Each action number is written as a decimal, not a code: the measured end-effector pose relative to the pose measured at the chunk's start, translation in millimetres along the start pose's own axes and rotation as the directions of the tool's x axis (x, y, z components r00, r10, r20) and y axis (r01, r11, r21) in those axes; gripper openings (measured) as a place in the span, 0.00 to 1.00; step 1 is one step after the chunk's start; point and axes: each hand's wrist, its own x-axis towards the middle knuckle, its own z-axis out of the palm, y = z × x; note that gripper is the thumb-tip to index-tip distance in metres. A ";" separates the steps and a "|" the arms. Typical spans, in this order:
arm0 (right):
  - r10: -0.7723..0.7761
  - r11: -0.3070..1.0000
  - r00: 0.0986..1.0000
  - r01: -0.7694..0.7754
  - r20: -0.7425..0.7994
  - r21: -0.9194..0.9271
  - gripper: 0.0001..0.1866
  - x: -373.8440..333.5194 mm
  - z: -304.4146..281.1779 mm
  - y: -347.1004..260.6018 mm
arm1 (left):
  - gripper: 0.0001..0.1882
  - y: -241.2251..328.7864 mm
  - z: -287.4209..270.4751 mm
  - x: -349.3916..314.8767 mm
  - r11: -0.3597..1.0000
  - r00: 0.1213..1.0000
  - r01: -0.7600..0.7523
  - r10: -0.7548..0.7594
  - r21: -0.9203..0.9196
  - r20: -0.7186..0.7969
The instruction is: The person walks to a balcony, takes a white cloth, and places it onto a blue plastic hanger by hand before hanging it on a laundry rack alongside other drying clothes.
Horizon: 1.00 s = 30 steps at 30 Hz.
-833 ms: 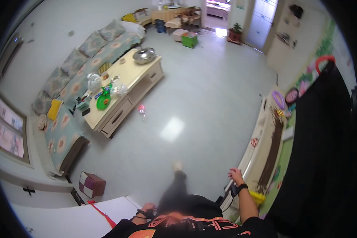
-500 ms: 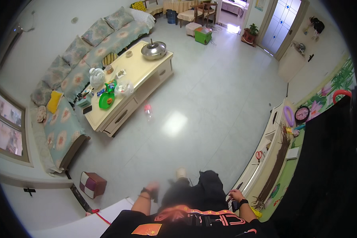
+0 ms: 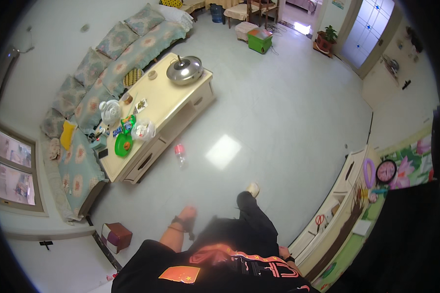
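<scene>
My left hand is in front of my body at the lower middle, over the tiled floor, with a dark band at the wrist. Motion smears its fingers, and no held thing shows. My right hand hangs low beside my right hip, its fingers mostly hidden, a dark watch on the wrist. Nearest to it is the long cream cabinet. A clear plastic bottle with a pink top lies on the floor ahead of my left hand. One cream shoe shows below my dark trouser leg.
A cream coffee table at left bears a lidded steel pan, a green basin, a white fan and bags. Behind it runs a sofa. A small stool stands lower left; a green box stands far off.
I have stepped forward: the table, bottle and cabinet sit lower in view. My left hand has swung forward, my right hand back toward my hip. One shoe is farther ahead.
</scene>
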 end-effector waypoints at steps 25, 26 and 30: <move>0.131 0.984 0.969 -0.152 0.212 0.089 0.14 365.6 -336.3 -512.3 | 0.10 327.3 -69.7 286.7 0.981 0.970 -0.133 0.098 -0.142 -0.224; 0.130 0.973 0.959 -0.172 0.251 0.153 0.13 372.7 -346.9 -499.8 | 0.10 358.5 -86.5 293.8 0.952 0.971 -0.083 0.011 -0.293 -0.240; 0.210 0.970 0.969 -0.223 0.127 0.098 0.17 378.9 -384.5 -503.7 | 0.16 365.3 -88.2 333.3 0.885 0.963 -0.102 -0.026 -0.454 -0.268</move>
